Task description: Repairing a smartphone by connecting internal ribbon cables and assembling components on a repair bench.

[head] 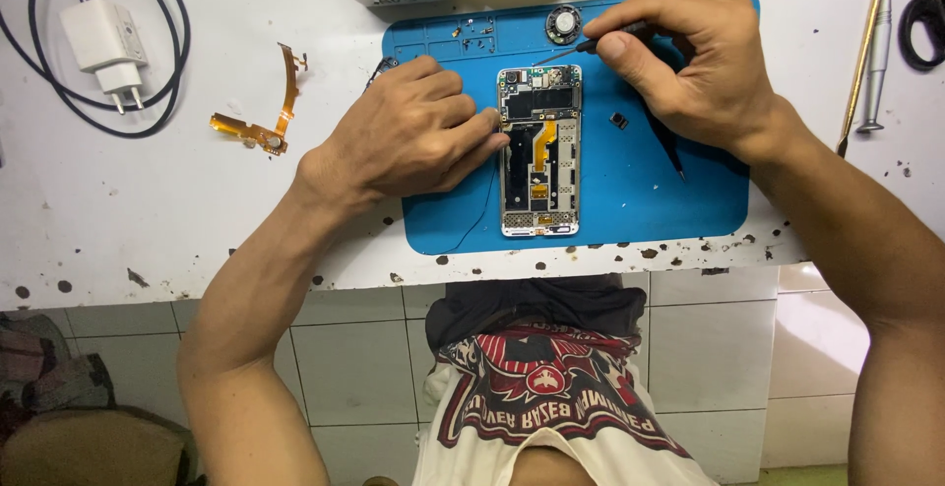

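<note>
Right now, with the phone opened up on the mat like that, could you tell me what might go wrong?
The right hand holds a thin tool at the top of the opened phone; a slip could scratch the exposed board. Only the left hand steadies the phone from one side, so it might shift on the blue mat. The tiny loose screws near the mat's top edge could be knocked away and lost.

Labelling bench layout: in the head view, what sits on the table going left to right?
White charger with black cable → orange flex cable → left hand → opened phone on the blue mat → right hand holding a thin tool → metal screwdriver → black scissors.
</note>
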